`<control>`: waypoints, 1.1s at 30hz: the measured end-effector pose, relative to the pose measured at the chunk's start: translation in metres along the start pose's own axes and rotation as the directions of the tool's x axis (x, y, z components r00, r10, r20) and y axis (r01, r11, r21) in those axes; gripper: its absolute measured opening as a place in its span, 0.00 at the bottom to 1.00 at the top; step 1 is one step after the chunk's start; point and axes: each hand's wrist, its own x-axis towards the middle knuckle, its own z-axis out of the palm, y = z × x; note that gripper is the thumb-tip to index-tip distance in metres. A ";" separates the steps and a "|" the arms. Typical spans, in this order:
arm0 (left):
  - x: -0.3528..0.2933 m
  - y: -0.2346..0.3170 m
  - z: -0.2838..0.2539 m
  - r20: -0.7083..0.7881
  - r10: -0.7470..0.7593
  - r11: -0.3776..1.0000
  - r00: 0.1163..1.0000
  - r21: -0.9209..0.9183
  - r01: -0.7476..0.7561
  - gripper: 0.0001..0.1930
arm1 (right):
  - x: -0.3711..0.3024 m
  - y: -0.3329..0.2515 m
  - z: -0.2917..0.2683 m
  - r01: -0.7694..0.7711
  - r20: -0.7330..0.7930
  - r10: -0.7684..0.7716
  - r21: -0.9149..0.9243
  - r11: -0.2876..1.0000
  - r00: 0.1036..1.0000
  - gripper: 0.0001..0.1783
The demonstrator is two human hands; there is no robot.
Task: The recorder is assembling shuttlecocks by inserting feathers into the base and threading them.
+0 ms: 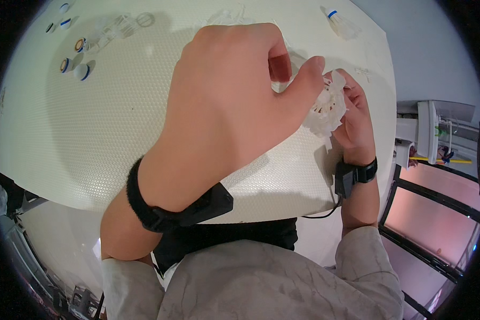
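Observation:
My right hand (354,120), at the right of the table, has its fingers curled round a white ruffled bundle (329,109). The bundle has thin, translucent, petal-like folds with small dark specks. My left hand (232,90) is large in the middle, palm down and raised over the table. Its fingers curl under, and its thumb reaches across to the bundle's left edge. Whatever lies under the left fingers is hidden by the back of the hand. A strap with a black box is on each wrist.
On the white textured table (90,149), clear plastic containers (112,32) lie at the far left near several white-and-blue caps (81,72). A clear bottle with a blue-banded cap (341,24) lies far right. Crumpled translucent film (229,16) lies beyond my left hand.

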 end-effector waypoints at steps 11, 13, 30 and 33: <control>0.002 -0.001 0.003 -0.068 0.110 0.986 0.992 -0.122 -0.118 0.06 | -0.001 -0.003 0.002 -0.013 0.001 0.013 0.036 0.999 1.000 0.18; 0.002 0.000 0.001 -0.068 0.135 0.986 0.989 -0.090 -0.141 0.05 | -0.001 -0.003 0.002 -0.008 0.000 0.008 0.041 0.999 1.000 0.18; 0.005 -0.003 0.002 -0.115 0.304 0.947 0.946 -0.074 -0.313 0.04 | -0.001 -0.001 -0.002 0.008 -0.032 -0.006 0.054 0.998 0.999 0.16; 0.005 -0.006 0.005 -0.139 0.334 0.934 0.932 -0.085 -0.347 0.04 | -0.001 -0.002 -0.001 0.017 -0.006 -0.017 0.082 0.997 1.000 0.16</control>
